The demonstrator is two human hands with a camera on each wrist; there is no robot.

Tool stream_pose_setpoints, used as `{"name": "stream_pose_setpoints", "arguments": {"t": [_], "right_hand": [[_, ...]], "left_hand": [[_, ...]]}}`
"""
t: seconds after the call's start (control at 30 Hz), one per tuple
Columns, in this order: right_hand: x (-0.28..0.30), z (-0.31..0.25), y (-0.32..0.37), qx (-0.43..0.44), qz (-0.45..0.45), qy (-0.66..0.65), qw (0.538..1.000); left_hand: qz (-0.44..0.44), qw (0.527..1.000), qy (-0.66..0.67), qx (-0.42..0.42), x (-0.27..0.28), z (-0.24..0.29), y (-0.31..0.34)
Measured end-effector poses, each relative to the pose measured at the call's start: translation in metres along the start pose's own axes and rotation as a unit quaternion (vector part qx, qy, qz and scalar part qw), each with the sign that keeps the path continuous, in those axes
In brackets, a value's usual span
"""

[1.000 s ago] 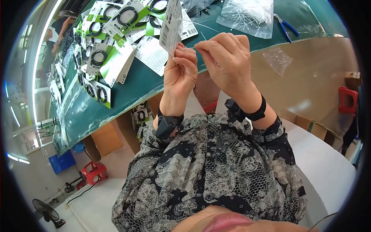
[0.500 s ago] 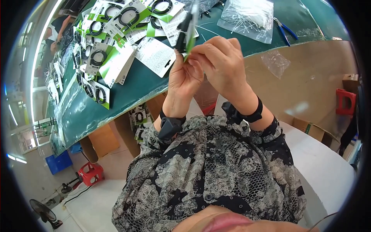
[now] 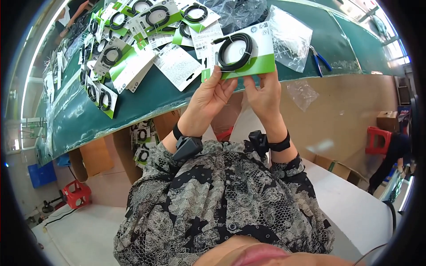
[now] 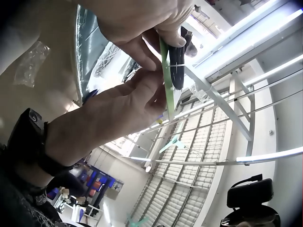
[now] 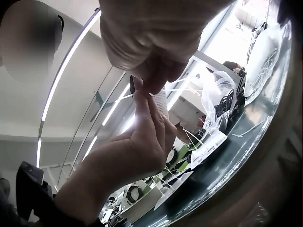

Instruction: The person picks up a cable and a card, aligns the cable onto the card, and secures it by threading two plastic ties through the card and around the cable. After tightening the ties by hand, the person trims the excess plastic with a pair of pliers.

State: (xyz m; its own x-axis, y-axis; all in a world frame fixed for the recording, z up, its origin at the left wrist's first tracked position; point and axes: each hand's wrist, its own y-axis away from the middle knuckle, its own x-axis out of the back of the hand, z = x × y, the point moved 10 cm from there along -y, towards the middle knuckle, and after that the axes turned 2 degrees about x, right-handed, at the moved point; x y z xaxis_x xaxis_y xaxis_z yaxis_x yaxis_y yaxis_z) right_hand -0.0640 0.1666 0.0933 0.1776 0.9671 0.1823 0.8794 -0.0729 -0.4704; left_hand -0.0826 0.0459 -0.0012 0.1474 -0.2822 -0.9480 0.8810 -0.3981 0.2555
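Both hands hold one carded cable: a white and green card [image 3: 262, 44] with a coiled black cable [image 3: 235, 51] on its front, which faces the head camera. My left hand [image 3: 208, 97] grips the lower left corner, thumb on the front and fingers behind. At the lower right edge, my right hand [image 3: 266, 95] pinches the card, its fingertips partly hidden behind it. Edge-on in the left wrist view, the green edge [image 4: 166, 80] stands beside the coil [image 4: 177, 68], where a thin white tie crosses. Thin white strands stick out near the right fingers in the right wrist view.
A heap of similar carded cables [image 3: 157, 17] covers the left of the green table [image 3: 146, 104]. One card [image 3: 177, 66] lies back side up near the hands. On the right are a bag of white ties [image 3: 288, 40], blue-handled pliers [image 3: 320, 62] and a small clear bag [image 3: 303, 94].
The card has turned from back side, through edge-on, to front facing the head camera. Both hands have shifted from its narrow end to its lower edge. The head view has swung slightly.
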Motion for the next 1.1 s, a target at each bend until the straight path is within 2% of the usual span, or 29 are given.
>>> {"name": "stream_pose_setpoints", "arguments": {"t": [0.03, 0.1, 0.2, 0.3, 0.33, 0.37, 0.4, 0.43, 0.53, 0.6, 0.7, 0.77, 0.83, 0.87, 0.9, 0.93, 0.97, 1.0, 1.03, 1.07, 1.1], "right_hand": [[0.0, 0.003, 0.001, 0.003, -0.003, 0.001, 1.0], [-0.004, 0.02, 0.004, -0.046, -0.022, -0.076, 0.996], [-0.006, 0.023, 0.005, -0.077, -0.027, -0.142, 0.986], [0.0, 0.021, 0.007, -0.088, -0.011, -0.202, 0.975], [0.024, 0.005, 0.006, 0.008, 0.05, -0.054, 0.997], [0.041, -0.017, 0.009, 0.105, 0.11, 0.096, 0.984], [0.047, -0.04, 0.018, 0.199, 0.166, 0.242, 0.935], [0.049, -0.043, 0.018, 0.2, 0.165, 0.244, 0.935], [0.007, -0.086, 0.022, 0.345, -0.003, 0.348, 0.871], [0.004, -0.092, 0.02, 0.347, 0.005, 0.354, 0.869], [0.001, -0.096, 0.018, 0.351, 0.018, 0.353, 0.867], [-0.004, -0.098, 0.023, 0.376, -0.012, 0.305, 0.875], [-0.008, -0.097, 0.027, 0.389, -0.027, 0.281, 0.877], [-0.004, -0.083, 0.021, 0.309, -0.045, 0.15, 0.938], [-0.005, -0.064, 0.019, 0.22, -0.061, 0.015, 0.974], [-0.007, -0.047, 0.018, 0.125, -0.075, -0.119, 0.982], [-0.006, -0.049, 0.023, 0.125, -0.072, -0.117, 0.983], [0.0, -0.039, 0.026, 0.061, -0.044, -0.189, 0.979], [0.004, -0.028, 0.031, -0.004, -0.014, -0.259, 0.966], [0.005, -0.015, 0.034, -0.068, 0.015, -0.328, 0.942], [0.005, -0.01, 0.035, -0.067, 0.016, -0.327, 0.943]], "left_hand": [[-0.003, 1.0, -0.001, 0.007, 0.0, -0.002, 0.001], [-0.006, 1.0, 0.0, 0.012, 0.001, -0.003, 0.003], [-0.01, 0.988, -0.123, -0.088, -0.014, 0.016, 0.009], [-0.022, 0.978, -0.157, -0.134, -0.022, 0.029, 0.013], [-0.026, 0.971, -0.176, -0.157, -0.024, 0.035, 0.015], [-0.028, 0.972, -0.174, -0.158, -0.026, 0.035, 0.015], [-0.028, 0.97, -0.18, -0.159, -0.027, 0.035, 0.016], [-0.028, 0.969, -0.187, -0.159, -0.027, 0.034, 0.017], [-0.028, 0.968, -0.203, -0.148, -0.027, 0.027, 0.022], [-0.031, 0.964, -0.223, -0.14, -0.032, 0.023, 0.024], [-0.044, 0.958, -0.218, -0.183, -0.044, 0.025, 0.034], [-0.05, 0.954, -0.216, -0.202, -0.045, 0.028, 0.036], [-0.023, 0.928, -0.26, -0.267, -0.039, 0.041, 0.038], [-0.01, 0.912, -0.281, -0.298, -0.039, 0.048, 0.041], [-0.012, 0.912, -0.282, -0.297, -0.041, 0.051, 0.043], [-0.057, 0.816, -0.427, -0.386, -0.068, 0.061, 0.061], [-0.101, 0.687, -0.553, -0.46, -0.096, 0.06, 0.081], [-0.141, 0.531, -0.656, -0.517, -0.119, 0.046, 0.097], [-0.145, 0.533, -0.655, -0.516, -0.124, 0.047, 0.099], [-0.185, 0.494, -0.653, -0.543, -0.134, 0.042, 0.11], [-0.223, 0.454, -0.648, -0.569, -0.142, 0.036, 0.121]]}}
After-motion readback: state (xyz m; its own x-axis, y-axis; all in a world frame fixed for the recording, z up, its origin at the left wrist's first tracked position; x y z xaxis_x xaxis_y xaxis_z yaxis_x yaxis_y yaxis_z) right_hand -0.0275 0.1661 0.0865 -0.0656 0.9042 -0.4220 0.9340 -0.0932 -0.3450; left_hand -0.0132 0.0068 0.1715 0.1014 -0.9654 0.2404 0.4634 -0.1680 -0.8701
